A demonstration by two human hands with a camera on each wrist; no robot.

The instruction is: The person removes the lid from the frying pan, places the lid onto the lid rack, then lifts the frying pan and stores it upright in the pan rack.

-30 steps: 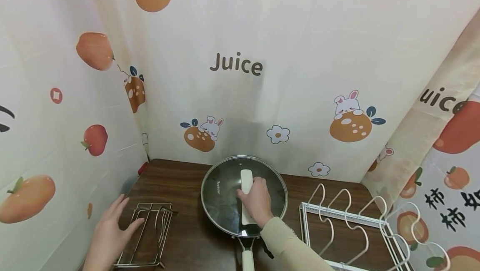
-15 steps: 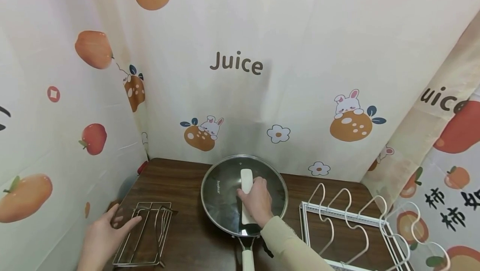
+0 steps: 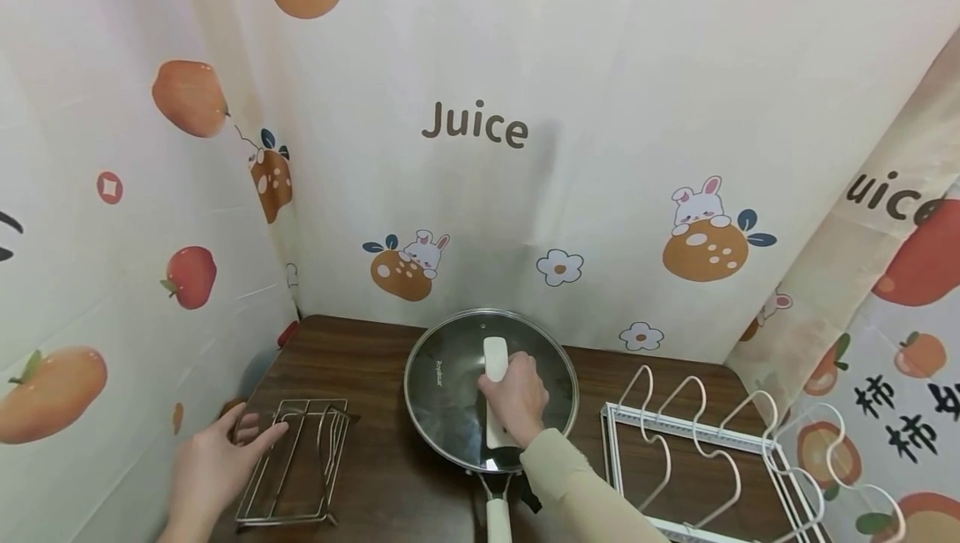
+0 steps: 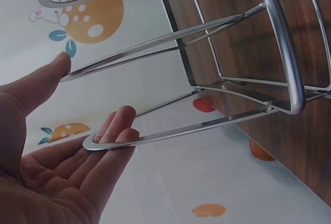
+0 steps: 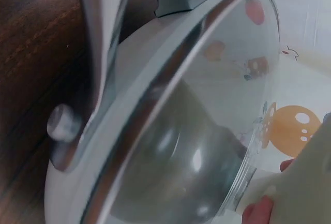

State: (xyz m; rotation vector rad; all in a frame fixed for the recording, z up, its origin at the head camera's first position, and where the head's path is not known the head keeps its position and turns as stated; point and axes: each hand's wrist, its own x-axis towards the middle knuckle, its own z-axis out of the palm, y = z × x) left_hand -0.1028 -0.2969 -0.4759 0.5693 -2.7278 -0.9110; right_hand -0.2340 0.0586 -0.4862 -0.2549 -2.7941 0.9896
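Note:
A frying pan with a white handle [image 3: 497, 518] stands on the table, covered by a clear glass lid [image 3: 450, 401]. My right hand [image 3: 517, 397] grips the long white lid handle [image 3: 495, 353], the fingers around its far side. In the right wrist view the lid's metal rim runs close beside the pan wall, and only fingertips [image 5: 258, 211] of that hand show. At the left, my left hand [image 3: 217, 464] pinches a metal wire rack [image 3: 292, 518]. In the left wrist view the thumb touches one wire end while fingers [image 4: 121, 125] lie against the looped wire below.
A white rack [image 3: 697, 434] with several curved dividers stands right of the pan. The brown wooden table [image 3: 375, 476] ends against a printed curtain [image 3: 480, 218] behind and at both sides.
My left hand has come down from above the wire rack, its fingers drawn in, and the rack has shifted slightly right. The right hand still grips the lid handle.

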